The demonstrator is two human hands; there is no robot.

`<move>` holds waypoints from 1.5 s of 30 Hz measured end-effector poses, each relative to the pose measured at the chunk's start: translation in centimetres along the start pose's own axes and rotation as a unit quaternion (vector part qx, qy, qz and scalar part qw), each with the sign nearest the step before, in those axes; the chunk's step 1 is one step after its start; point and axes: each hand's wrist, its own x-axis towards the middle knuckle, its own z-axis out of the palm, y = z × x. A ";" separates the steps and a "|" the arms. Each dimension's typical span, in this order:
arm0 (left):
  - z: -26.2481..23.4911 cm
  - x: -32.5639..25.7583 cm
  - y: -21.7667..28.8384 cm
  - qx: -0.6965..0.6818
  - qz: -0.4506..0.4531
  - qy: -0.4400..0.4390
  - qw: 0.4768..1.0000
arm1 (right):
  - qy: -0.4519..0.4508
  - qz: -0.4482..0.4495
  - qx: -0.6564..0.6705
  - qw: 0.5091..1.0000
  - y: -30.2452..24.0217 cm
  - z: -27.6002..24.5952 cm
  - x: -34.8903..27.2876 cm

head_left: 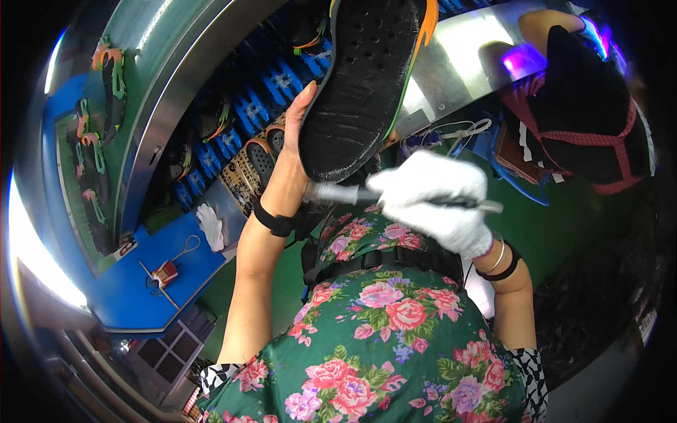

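Observation:
My left hand [296,134] is bare and holds a black shoe sole [363,77] upright, its perforated inner face toward me, with green and orange trim along its right edge. My right hand [434,201] wears a white glove and grips a grey brush-like tool [338,194] held level, its tip just under the sole's lower end. A black band circles each wrist. My green flowered dress fills the lower middle of the view.
A conveyor with blue holders [282,84] carries more soles behind the held one. A curved metal rail [176,92] runs along it. A blue bench [155,275] at left bears a white glove [210,225] and a small red tool. Another person in black [585,113] works at right.

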 end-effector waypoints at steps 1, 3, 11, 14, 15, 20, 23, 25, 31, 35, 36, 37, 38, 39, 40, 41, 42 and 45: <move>1.4 -0.2 -0.6 -0.060 0.000 -0.005 0.998 | 0.021 -0.034 -0.086 0.995 -0.2 -0.5 0.6; 3.5 -0.8 -1.5 -0.178 -0.013 -0.059 0.982 | 0.019 -0.129 -0.272 0.954 -1.1 -2.1 2.8; 4.9 -1.8 -4.8 -0.009 -0.017 0.014 1.000 | 0.057 -0.306 -0.491 0.813 -0.7 -5.9 7.1; 2.7 -1.9 -3.7 -0.249 0.012 0.077 0.965 | -0.027 -0.287 -0.474 0.832 0.3 -2.3 3.7; 2.9 -1.7 -3.7 -0.173 0.010 0.028 0.984 | -0.053 -0.258 -0.402 0.877 0.9 -1.1 1.8; 2.4 -2.0 -3.3 -0.069 0.098 0.109 0.987 | -0.008 -0.281 -0.329 0.902 0.0 -1.3 2.2; 3.3 -1.9 -2.9 -0.070 0.061 0.035 0.995 | -0.059 -0.169 -0.227 0.957 0.3 -0.6 1.9; 5.0 -2.3 -3.1 -0.054 0.053 -0.025 0.997 | -0.117 -0.074 -0.043 0.989 0.0 0.2 0.7; 3.8 -3.7 -2.5 -0.120 0.052 -0.141 0.981 | 0.046 0.069 0.351 0.933 -0.7 -2.9 -0.2; 3.1 -5.1 -3.3 -0.108 0.098 -0.143 0.979 | 0.159 0.118 0.392 0.898 1.3 -4.4 -2.9; 3.0 -5.2 -3.8 -0.117 0.113 -0.161 0.973 | 0.156 0.088 0.436 0.882 2.0 -4.6 -3.2; 2.9 -5.2 -3.9 -0.139 0.097 -0.191 0.967 | 0.175 0.092 0.449 0.872 2.4 -4.7 -3.6; 2.9 -5.3 -4.1 -0.135 0.100 -0.193 0.967 | 0.193 0.096 0.460 0.861 2.7 -4.9 -4.3; 3.9 -5.3 -4.1 -0.155 0.076 -0.211 0.962 | 0.204 0.123 0.473 0.848 3.1 -5.4 -4.9; 4.4 -5.4 -4.1 -0.176 0.052 -0.228 0.956 | 0.202 0.122 0.473 0.849 3.6 -5.6 -5.2; 4.4 -5.6 -3.9 -0.137 0.056 -0.225 0.963 | 0.201 0.117 0.487 0.842 4.2 -5.9 -5.5; 6.2 -5.9 -4.1 -0.119 0.071 -0.168 0.976 | 0.200 0.114 0.500 0.835 4.4 -6.0 -5.7; 8.7 -5.7 -4.0 0.122 0.136 -0.113 0.977 | 0.242 0.116 0.474 0.839 5.8 -6.6 -5.9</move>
